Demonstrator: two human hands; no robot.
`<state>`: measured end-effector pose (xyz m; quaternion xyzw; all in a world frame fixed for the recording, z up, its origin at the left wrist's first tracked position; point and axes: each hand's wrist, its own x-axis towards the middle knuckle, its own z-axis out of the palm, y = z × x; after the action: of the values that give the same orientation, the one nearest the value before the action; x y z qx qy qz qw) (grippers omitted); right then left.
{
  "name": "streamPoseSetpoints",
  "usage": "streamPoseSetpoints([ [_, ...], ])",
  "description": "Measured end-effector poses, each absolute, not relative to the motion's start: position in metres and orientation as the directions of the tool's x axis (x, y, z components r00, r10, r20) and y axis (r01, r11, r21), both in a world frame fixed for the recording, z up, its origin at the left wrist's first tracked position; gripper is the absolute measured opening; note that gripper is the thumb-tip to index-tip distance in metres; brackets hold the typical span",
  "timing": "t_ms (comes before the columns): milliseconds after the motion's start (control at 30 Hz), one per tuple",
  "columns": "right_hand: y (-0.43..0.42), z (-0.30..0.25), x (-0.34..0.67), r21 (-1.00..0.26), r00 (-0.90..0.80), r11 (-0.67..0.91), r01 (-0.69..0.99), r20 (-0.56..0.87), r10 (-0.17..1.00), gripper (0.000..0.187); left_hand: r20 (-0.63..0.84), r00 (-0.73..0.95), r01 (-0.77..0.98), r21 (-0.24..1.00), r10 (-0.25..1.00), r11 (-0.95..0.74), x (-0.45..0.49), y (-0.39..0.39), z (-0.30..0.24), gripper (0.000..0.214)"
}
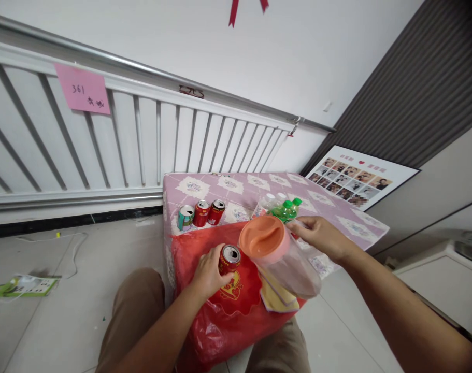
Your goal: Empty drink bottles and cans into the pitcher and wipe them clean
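Note:
My left hand [208, 273] is wrapped round an opened red drink can [229, 259], held over a red plastic bag [228, 311] at the near edge of the low table [348, 220]. My right hand [321, 237] grips the handle side of a clear plastic jug with an orange lid [263, 239], tilted towards me next to the can. A folded yellow cloth [276, 298] lies under the jug.
Three more cans [200, 213] stand in a row on the left of the pink patterned tablecloth. Several green-capped and white-capped bottles [284, 207] stand behind the jug. A white radiator [134, 140] lines the wall; a framed photo collage [356, 178] leans at right. Papers [26, 285] lie on the floor.

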<state>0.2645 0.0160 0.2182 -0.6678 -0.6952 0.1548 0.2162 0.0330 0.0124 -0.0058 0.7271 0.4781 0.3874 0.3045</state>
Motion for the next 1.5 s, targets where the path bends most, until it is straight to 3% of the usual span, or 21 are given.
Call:
streamPoseSetpoints([
  [100, 0.016, 0.222, 0.274, -0.694, 0.058, -0.01, 0.72, 0.047, 0.997, 0.047, 0.278, 0.232, 0.471, 0.806, 0.932, -0.357, 0.034, 0.012, -0.008, 0.076],
  [300, 0.039, 0.197, 0.29, -0.924, 0.307, 0.061, 0.378, 0.187, 0.933, 0.052, 0.235, 0.233, 0.486, 0.812, 0.943, -0.323, 0.035, 0.013, -0.009, 0.078],
  [500, 0.079, 0.145, 0.286, -0.961, 0.49, 0.154, 0.231, 0.251, 0.835, 0.05, 0.229, 0.21, 0.498, 0.812, 0.951, -0.305, 0.038, 0.011, -0.01, 0.076],
  [833, 0.113, 0.09, 0.26, -0.973, 0.634, 0.225, 0.054, 0.208, 0.745, 0.049, 0.246, 0.177, 0.498, 0.813, 0.953, -0.302, 0.04, 0.012, -0.016, 0.076],
  [1233, 0.117, 0.053, 0.263, -0.977, 0.571, 0.182, 0.112, 0.213, 0.793, 0.047, 0.262, 0.181, 0.519, 0.793, 0.948, -0.318, 0.04, 0.013, -0.023, 0.076],
  [1500, 0.07, 0.049, 0.298, -0.92, 0.475, 0.064, 0.386, 0.258, 0.841, 0.054, 0.296, 0.193, 0.502, 0.79, 0.935, -0.354, 0.039, 0.015, -0.024, 0.074],
])
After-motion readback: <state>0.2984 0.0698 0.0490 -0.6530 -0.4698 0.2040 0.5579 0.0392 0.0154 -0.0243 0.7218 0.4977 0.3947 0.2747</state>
